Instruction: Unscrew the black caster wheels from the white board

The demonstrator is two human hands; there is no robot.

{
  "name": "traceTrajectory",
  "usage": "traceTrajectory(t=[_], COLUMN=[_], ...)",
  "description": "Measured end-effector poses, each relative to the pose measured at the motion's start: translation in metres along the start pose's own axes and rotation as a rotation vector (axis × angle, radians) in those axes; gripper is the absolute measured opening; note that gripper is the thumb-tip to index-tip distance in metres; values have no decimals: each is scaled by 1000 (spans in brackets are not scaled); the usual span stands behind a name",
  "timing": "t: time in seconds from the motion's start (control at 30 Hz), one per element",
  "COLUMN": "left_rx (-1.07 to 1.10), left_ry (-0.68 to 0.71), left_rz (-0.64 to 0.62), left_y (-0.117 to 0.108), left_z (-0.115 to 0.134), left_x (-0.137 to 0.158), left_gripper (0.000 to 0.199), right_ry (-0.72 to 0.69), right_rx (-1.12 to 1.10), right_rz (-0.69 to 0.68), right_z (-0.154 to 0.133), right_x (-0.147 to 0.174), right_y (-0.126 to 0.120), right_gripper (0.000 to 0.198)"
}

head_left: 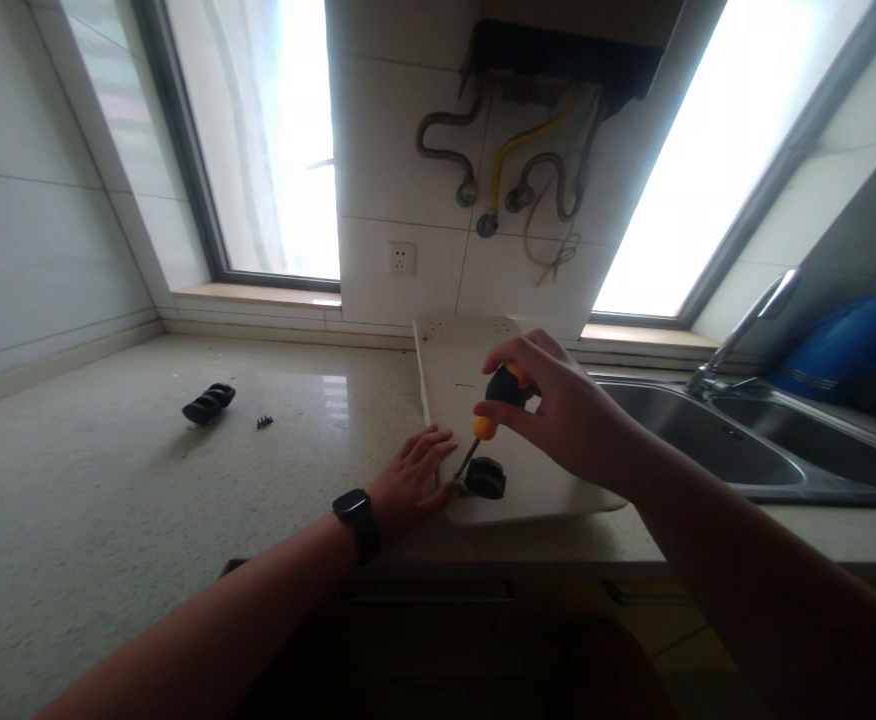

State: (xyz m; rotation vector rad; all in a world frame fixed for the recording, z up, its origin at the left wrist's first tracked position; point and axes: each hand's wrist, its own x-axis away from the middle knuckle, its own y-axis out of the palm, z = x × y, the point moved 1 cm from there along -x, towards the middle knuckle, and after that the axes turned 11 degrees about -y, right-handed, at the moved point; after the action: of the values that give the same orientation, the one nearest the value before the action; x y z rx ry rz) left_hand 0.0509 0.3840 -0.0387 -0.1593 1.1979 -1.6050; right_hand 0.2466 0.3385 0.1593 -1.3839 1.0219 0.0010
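Observation:
My right hand (550, 400) is closed round the black and orange handle of a screwdriver (504, 390), which leans with its tip down and to the left. The tip meets the lower left part of a white panel with rounded corners (453, 370), beside a small black plastic piece (486, 478). Whether a screw sits under the tip is hidden. My left hand (414, 475), a black watch (355, 510) on its wrist, lies over the panel's left edge with fingers stretched out. Its thumb reaches close to the screwdriver tip.
On the speckled countertop (108, 520) to the left lie a black ribbed plastic piece (209, 403) and a few small screws (264, 422). A steel double sink (678, 430) with a faucet (738, 335) is at the right. Behind is a tiled wall with pipes.

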Motion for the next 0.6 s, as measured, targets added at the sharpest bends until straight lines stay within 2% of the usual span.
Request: traceTrajectory(t=[0.1,0.17,0.33,0.6], left_rx=[0,-1,-4,-5], left_ry=[2,-1,0,4], left_rz=[1,-1,-1,-2], left_y=[0,0,0,1], left_z=[0,0,0,-1], left_x=[0,0,0,0], left_gripper=[56,57,56,58], right_ry=[19,24,38,111], right_rx=[-97,-157,-179,-104], right_rz=[20,-15,-106,-21], right_z=[6,7,4,4], right_x=[3,6,8,6], right_y=[-1,-1,-1,2], right_gripper=[48,52,48,42])
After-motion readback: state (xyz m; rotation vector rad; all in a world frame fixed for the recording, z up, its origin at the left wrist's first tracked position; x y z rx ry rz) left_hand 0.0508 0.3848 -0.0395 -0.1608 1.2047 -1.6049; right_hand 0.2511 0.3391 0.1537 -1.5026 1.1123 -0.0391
